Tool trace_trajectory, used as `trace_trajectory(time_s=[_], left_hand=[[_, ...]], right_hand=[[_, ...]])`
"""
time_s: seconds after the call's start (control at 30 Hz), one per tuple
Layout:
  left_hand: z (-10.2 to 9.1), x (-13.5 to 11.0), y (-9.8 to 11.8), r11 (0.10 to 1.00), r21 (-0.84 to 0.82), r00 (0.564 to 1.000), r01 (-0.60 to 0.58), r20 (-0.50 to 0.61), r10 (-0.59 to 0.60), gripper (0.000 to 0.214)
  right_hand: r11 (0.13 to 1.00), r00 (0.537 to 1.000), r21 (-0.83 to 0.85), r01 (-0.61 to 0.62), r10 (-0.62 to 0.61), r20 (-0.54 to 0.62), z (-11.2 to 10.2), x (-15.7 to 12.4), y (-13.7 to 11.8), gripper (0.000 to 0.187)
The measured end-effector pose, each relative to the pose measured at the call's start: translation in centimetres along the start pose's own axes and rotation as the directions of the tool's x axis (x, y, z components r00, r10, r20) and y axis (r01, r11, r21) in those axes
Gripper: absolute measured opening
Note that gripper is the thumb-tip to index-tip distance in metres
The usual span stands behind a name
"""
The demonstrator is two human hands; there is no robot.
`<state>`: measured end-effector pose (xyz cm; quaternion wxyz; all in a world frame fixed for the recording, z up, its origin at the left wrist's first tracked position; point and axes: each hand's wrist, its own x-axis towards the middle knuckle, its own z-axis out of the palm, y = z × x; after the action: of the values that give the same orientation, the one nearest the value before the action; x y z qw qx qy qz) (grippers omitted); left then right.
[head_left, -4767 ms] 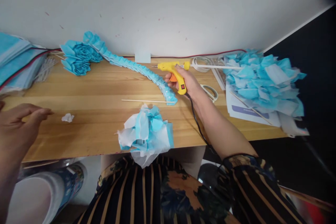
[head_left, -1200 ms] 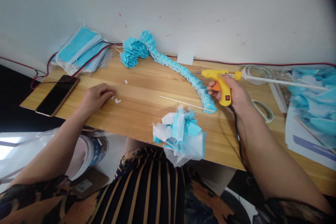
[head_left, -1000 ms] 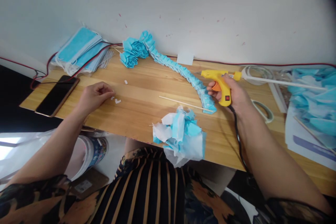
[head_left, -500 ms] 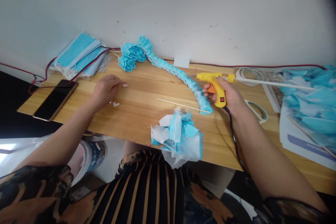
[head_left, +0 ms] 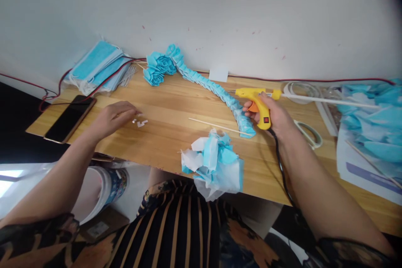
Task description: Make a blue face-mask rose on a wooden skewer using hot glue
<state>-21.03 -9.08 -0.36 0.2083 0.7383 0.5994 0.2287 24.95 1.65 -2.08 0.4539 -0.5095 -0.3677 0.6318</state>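
My right hand (head_left: pixel 273 113) is wrapped around a yellow hot glue gun (head_left: pixel 264 111), fingers by its orange trigger (head_left: pixel 252 107). The nozzle points left, and a long white glue stick (head_left: pixel 326 100) sticks out behind. Close to the nozzle curves a pleated light-blue garland (head_left: pixel 216 88), with blue fabric roses (head_left: pixel 160 67) by its far end. My left hand (head_left: pixel 117 118) is low over the table, fingers together, a tiny white scrap (head_left: pixel 140 114) at its fingertips. Other white scraps (head_left: pixel 143 123) lie just beside it. A thin wooden stick (head_left: pixel 216 125) rests with one end across the garland's near end.
Crumpled blue and white fabric (head_left: pixel 213 161) overhangs the front edge. Face masks (head_left: pixel 97 65) and a phone (head_left: pixel 69 119) lie left. At right are a tape roll (head_left: pixel 309 134), a clear roll (head_left: pixel 301 92) and a blue fabric heap (head_left: pixel 373 125). The gun's black cord (head_left: pixel 280 167) hangs down.
My left hand has drawn back left and toward me, bringing the small white scrap close to the others. My right hand and the glue gun have stayed nearly still.
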Motion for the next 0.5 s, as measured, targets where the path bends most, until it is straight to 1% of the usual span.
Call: trace_trajectory(time_s=[0.1,0.2,0.3,0.37,0.43,0.5], left_hand=[[0.4,0.0,0.3,0.997,-0.041,0.994,0.065,-0.082,-0.068,0.036],[1.2,0.3,0.3,0.986,-0.082,0.976,0.142,-0.154,-0.153,0.026],[1.7,0.4,-0.1,0.985,-0.104,0.972,0.136,-0.180,-0.153,0.018],[1.8,0.4,-0.5,0.989,-0.083,0.976,0.122,-0.170,-0.134,0.019],[1.7,0.4,-0.7,0.987,-0.059,0.973,0.152,-0.167,-0.160,0.022],[1.6,0.4,-0.8,0.978,-0.048,0.959,0.203,-0.193,-0.209,0.020]], right_hand=[[1.000,1.000,0.008,0.002,-0.002,-0.016,0.1,-0.1,0.0,0.044],[1.000,1.000,0.018,-0.011,0.012,-0.024,0.3,-0.2,-0.2,0.045],[0.999,1.000,0.026,-0.020,0.021,-0.020,0.4,-0.4,-0.3,0.043],[0.999,0.999,0.034,-0.024,0.025,-0.031,0.4,-0.4,-0.3,0.041],[0.999,0.999,0.030,-0.033,0.034,-0.036,0.4,-0.4,-0.3,0.040],[0.999,0.999,0.023,-0.038,0.039,-0.024,0.3,-0.3,-0.2,0.040]])
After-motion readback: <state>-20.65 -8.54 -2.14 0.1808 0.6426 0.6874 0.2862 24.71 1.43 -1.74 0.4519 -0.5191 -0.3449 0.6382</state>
